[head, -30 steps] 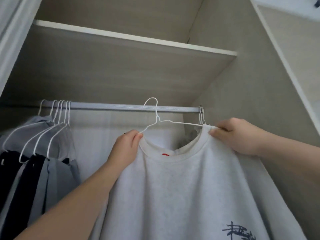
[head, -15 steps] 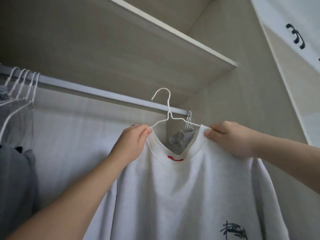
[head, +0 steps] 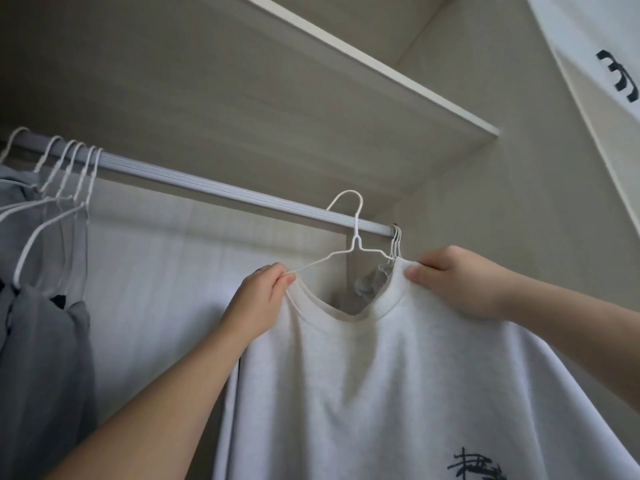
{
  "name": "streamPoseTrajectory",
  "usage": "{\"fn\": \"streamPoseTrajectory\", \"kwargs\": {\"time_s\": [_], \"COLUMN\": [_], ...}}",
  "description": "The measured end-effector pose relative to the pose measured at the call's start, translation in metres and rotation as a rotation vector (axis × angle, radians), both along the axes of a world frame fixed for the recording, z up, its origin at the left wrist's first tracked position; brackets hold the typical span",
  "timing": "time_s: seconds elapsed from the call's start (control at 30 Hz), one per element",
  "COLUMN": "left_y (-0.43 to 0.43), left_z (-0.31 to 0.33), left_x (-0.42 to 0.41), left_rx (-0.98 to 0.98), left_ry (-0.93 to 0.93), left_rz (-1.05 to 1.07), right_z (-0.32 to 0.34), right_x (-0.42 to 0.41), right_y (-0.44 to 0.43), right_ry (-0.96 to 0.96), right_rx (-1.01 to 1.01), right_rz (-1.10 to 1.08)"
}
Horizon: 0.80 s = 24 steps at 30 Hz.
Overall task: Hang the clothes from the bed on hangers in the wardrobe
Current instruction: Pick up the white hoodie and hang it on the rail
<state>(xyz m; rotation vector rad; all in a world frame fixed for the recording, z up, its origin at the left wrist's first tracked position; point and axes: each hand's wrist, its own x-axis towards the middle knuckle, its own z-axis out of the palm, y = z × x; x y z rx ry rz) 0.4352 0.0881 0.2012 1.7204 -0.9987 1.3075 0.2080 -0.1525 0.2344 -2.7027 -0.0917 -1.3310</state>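
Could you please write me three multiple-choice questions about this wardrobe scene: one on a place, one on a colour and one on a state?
1. Where is the shelf relative to the rail?
A. above it
B. below it
C. level with it

2. What colour is the hanger in the sweatshirt?
A. black
B. white
C. red

3. What are the hands doing?
A. both hang free
B. only one touches the sweatshirt
C. each grips a shoulder of the sweatshirt

Answers:
1 A: the shelf's edge runs over the rail.
2 B: its wire is white.
3 C: the left hand and right hand both curl their fingers on the shoulders.
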Motion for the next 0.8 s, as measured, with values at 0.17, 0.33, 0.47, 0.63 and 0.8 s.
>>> {"fn": "streamPoseTrajectory", "kwargs": {"time_s": [0.17,0.33,0.47,0.63,0.8], "left_y": [0.021,0.022,0.024,0.021,0.011], "left_z": [-0.004,0.008,0.019,0.028,0.035], "left_x": [0.019,0.037,0.049,0.051,0.037], "left_rx": [-0.109,-0.17,-0.192,-0.346,-0.336], "left_ry": [0.085,0.116,0.19,0.303,0.292], "left_rz": [0.009,0.031,0.141,0.268,0.187], "right_z": [-0.002,0.001,0.012,0.024,0.032], "right_x": [0.001,0.014,0.03,0.053,0.071], "right_y": [-0.01,0.008,0.03,0.062,0.081], "right_ry": [0.014,0.063,0.035,-0.243,-0.328], "right_rx": [0.041,0.141,0.096,-0.009,-0.013], "right_rz": [0.015,0.102,0.073,-0.024,-0.024]}}
